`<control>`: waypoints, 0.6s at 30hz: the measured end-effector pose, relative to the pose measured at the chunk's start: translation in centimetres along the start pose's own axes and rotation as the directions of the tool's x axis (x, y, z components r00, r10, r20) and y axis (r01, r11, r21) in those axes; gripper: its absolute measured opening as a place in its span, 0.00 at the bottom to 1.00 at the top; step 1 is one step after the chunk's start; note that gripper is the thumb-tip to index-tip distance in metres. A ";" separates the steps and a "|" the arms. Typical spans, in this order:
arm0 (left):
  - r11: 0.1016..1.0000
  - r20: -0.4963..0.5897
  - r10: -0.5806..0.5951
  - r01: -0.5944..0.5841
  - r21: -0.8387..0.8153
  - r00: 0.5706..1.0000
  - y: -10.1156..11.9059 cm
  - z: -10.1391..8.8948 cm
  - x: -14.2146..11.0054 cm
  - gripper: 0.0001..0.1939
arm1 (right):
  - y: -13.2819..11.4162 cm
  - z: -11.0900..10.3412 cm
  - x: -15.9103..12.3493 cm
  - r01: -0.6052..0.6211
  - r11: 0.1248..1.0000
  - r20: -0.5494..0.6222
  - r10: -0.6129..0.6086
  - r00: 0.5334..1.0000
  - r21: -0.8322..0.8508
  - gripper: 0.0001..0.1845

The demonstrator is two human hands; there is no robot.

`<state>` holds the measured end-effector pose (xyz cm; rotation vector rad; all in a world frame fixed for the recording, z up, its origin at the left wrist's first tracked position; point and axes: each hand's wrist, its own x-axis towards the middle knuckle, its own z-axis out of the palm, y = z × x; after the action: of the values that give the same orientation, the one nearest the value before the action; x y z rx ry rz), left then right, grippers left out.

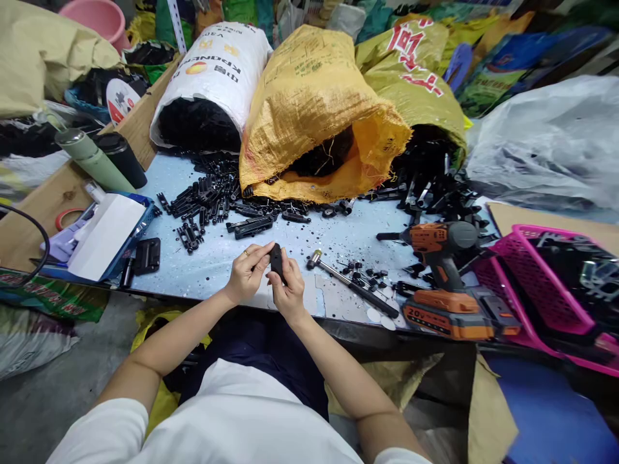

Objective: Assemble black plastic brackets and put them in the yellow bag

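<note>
In front of my body, above the near edge of the table, I hold a small, oblong black part point(276, 260) with both hands. My right hand point(290, 288) grips it from the right, thumb and fingers closed on its lower half. Pinched against its upper left side are the fingertips of my left hand point(245, 272), which wears a ring. Any smaller piece between those left fingers is hidden. A hammer point(353, 283) with a black handle lies right of my hands. Beyond them are longer black parts point(251, 227) and a heap of small black pieces point(207, 193).
An orange cordless drill point(442, 277) stands at the right, beside a pink basket point(551, 283) of parts. White point(213, 64), orange point(314, 96) and olive point(411, 71) sacks line the back. At left are a blue tray point(138, 216), a green bottle point(91, 158) and a black cup point(123, 158).
</note>
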<state>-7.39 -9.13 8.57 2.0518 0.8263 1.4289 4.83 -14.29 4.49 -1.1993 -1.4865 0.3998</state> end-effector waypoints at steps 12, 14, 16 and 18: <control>0.798 0.082 -0.476 0.391 0.458 0.876 -3.9 0.7 -7.8 0.28 | 10.5 -10.0 7.6 -0.404 0.734 0.008 0.487 0.874 -0.546 0.22; 0.823 0.184 -0.361 0.220 0.524 0.914 -3.9 -0.2 -7.8 0.25 | 11.9 -14.0 7.8 -0.528 0.487 -0.190 0.584 0.789 -0.695 0.24; 0.839 0.300 -0.268 0.068 0.541 0.916 -3.9 -0.5 -7.2 0.23 | 12.4 -17.3 7.6 -0.608 0.234 -0.360 0.628 0.690 -0.759 0.28; 0.832 0.408 -0.209 -0.058 0.552 0.889 -4.0 -0.3 -6.2 0.23 | 12.4 -19.5 7.8 -0.616 0.138 -0.407 0.636 0.655 -0.776 0.27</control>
<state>-10.07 -10.83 1.86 2.5945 1.1912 0.6323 28.75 -9.54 5.08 -2.7672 -1.0620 0.1336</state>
